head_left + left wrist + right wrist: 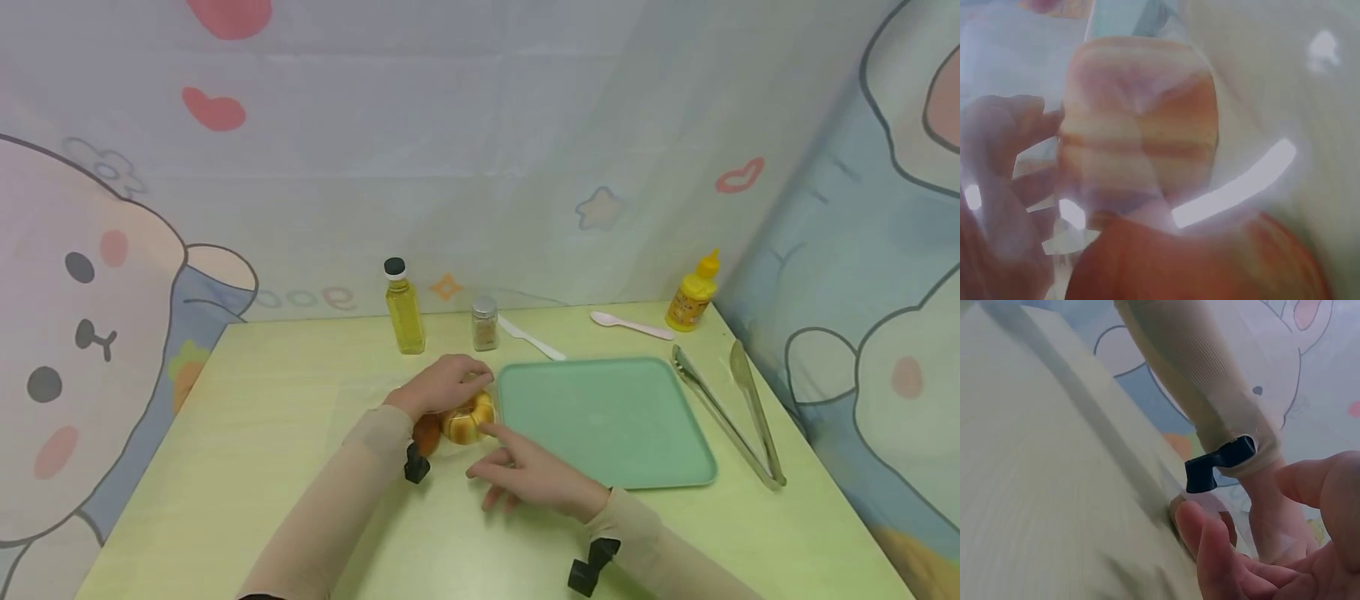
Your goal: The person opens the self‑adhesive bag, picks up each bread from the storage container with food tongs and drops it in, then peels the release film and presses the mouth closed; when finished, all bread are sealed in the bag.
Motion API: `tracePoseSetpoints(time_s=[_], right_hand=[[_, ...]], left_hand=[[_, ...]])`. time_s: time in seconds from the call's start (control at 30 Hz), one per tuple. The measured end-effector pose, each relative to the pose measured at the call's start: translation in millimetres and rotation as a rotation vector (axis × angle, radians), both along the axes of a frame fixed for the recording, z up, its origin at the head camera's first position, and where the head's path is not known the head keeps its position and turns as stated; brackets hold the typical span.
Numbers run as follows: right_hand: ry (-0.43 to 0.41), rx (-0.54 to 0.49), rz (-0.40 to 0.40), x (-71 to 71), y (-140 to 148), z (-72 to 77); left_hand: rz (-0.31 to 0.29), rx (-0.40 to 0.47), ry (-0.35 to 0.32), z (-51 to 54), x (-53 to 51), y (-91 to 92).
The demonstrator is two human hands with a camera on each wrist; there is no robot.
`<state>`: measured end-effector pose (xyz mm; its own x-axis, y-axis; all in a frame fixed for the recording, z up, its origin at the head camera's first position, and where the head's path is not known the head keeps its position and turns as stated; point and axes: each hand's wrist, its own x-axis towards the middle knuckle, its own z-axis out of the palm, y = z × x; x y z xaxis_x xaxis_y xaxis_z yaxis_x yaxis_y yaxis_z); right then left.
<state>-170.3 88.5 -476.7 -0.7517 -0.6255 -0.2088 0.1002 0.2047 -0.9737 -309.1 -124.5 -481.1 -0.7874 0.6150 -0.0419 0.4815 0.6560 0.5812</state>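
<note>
A rounded roll [465, 425], marked by alternating golden and brown bands, is set on the bench [262, 450] just left of the green tray [606, 423]. Its far side is partly covered by the left grip [442, 385], and a fingertip of the right grip [528, 475] is held at its near right edge; whether contact is made cannot be told. A smooth reddish-brown bun [427, 436] is placed close beside the roll, to its left, partly hidden. Both are seen through clear plastic [1235, 185], crossed by bright reflections.
</note>
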Motion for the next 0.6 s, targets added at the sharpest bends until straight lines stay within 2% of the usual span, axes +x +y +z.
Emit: tracePoseSetpoints(time_s=[0.27, 0.43, 0.6], right_hand=[[-0.056, -0.007, -0.049, -1.8, -8.8, -8.1], [-0.080, -0.016, -0.094, -2.7, -12.4, -13.7], [-0.065, -0.030, -0.114, -3.0, -13.1, -18.5]], left_hand=[[-0.010, -0.015, 0.032, -2.6, -3.5, 2.8], [0.007, 0.002, 0.006, -3.5, -4.1, -0.1], [0.025, 0.037, -0.036, -3.6, -2.8, -4.5]])
